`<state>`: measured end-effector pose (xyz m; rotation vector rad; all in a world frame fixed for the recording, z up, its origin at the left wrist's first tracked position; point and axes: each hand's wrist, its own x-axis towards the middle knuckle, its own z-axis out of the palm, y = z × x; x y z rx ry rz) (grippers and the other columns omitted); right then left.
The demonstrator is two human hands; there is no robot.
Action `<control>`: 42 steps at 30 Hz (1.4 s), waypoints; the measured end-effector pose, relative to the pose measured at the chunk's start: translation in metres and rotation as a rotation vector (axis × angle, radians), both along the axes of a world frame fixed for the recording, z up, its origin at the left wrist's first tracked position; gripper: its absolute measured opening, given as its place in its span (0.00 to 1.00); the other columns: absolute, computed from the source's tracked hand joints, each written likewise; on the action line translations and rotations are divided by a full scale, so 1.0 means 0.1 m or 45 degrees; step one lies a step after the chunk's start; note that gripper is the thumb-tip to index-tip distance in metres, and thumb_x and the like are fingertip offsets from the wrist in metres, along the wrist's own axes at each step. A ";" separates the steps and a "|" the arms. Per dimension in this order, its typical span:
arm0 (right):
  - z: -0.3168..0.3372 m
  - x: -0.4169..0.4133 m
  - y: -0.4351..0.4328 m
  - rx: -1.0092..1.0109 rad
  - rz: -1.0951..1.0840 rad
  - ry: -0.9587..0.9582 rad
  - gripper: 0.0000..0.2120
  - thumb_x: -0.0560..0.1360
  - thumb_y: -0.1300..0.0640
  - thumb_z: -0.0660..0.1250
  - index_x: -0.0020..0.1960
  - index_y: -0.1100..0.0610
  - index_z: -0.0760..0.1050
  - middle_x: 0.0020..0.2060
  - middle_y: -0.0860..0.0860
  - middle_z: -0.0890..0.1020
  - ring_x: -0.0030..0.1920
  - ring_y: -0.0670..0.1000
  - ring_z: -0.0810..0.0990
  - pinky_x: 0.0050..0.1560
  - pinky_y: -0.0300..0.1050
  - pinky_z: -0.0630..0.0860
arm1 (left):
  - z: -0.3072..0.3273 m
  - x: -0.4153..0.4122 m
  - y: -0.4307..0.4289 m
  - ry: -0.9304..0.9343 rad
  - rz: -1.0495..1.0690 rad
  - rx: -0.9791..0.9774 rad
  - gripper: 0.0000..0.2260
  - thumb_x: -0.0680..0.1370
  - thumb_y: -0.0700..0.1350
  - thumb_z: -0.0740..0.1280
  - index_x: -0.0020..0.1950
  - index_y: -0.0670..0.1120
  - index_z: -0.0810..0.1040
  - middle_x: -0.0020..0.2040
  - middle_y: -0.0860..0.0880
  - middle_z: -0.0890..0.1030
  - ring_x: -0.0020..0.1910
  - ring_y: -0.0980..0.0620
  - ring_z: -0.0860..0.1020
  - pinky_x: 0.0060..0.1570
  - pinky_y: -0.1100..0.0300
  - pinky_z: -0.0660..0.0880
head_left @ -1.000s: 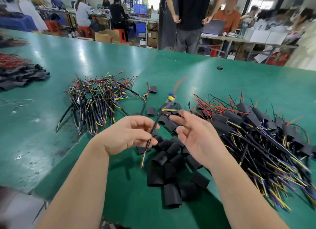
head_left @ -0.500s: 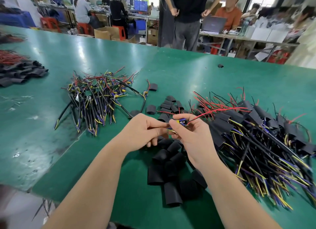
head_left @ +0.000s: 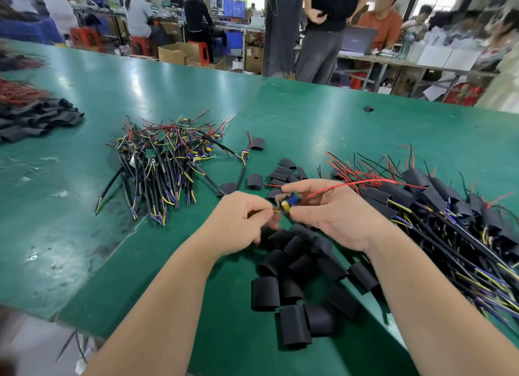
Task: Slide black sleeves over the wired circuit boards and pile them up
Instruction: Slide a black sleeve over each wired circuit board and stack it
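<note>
One wired board (head_left: 289, 202) is pinched between thumb and fingers of the right hand (head_left: 334, 218), above loose sleeves (head_left: 295, 263) on the table (head_left: 309, 122); the left hand (head_left: 238, 221), fingers curled, pinches its yellow wire (head_left: 276, 211).

A green worktable (head_left: 280, 114) fronts tables (head_left: 415, 66), red stools (head_left: 141, 42) and cardboard boxes (head_left: 175, 52).
</note>
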<state>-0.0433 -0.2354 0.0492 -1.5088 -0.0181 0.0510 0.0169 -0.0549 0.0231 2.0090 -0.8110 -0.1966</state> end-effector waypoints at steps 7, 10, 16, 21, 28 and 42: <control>-0.14 0.62 0.03 -1.485 -0.434 0.075 0.08 0.77 0.60 0.64 0.45 0.61 0.81 0.44 0.58 0.83 0.47 0.56 0.80 0.47 0.43 0.72 | -0.09 0.16 0.07 -0.349 0.480 -0.199 0.11 0.78 0.41 0.65 0.37 0.48 0.80 0.23 0.55 0.73 0.23 0.58 0.68 0.26 0.70 0.62; -0.28 0.80 0.23 -1.651 -0.530 0.160 0.17 0.75 0.49 0.68 0.39 0.63 0.73 0.48 0.64 0.81 0.52 0.62 0.79 0.46 0.46 0.71 | -0.10 0.18 0.10 -0.394 0.501 -0.233 0.09 0.78 0.41 0.65 0.39 0.46 0.81 0.24 0.57 0.73 0.24 0.59 0.69 0.26 0.71 0.62; -0.33 0.90 0.30 -1.523 -0.538 0.207 0.14 0.70 0.53 0.75 0.49 0.58 0.75 0.49 0.57 0.80 0.53 0.59 0.78 0.45 0.46 0.71 | -0.12 0.19 0.12 -0.408 0.443 -0.221 0.08 0.78 0.41 0.66 0.41 0.46 0.83 0.24 0.56 0.73 0.26 0.56 0.68 0.27 0.69 0.63; -0.25 0.62 0.31 -1.284 -0.599 -0.228 0.13 0.68 0.62 0.69 0.33 0.54 0.66 0.33 0.52 0.76 0.36 0.53 0.72 0.39 0.45 0.65 | -0.12 0.20 0.14 -0.382 0.393 -0.259 0.11 0.77 0.48 0.62 0.38 0.49 0.79 0.26 0.48 0.74 0.25 0.49 0.68 0.29 0.56 0.66; -0.13 0.02 0.05 -0.750 -0.743 -0.209 0.17 0.66 0.66 0.71 0.32 0.53 0.65 0.33 0.53 0.83 0.30 0.50 0.74 0.36 0.41 0.71 | -0.09 0.19 0.14 -0.313 0.359 -0.275 0.13 0.79 0.40 0.64 0.36 0.52 0.77 0.32 0.55 0.79 0.30 0.49 0.74 0.30 0.64 0.68; 0.06 -0.29 -0.30 0.773 -1.043 -0.510 0.05 0.79 0.62 0.63 0.44 0.57 0.73 0.40 0.51 0.84 0.46 0.51 0.83 0.47 0.40 0.78 | -0.03 0.11 0.13 -0.146 0.028 -0.323 0.12 0.78 0.41 0.62 0.39 0.53 0.80 0.33 0.54 0.82 0.35 0.57 0.79 0.46 0.58 0.77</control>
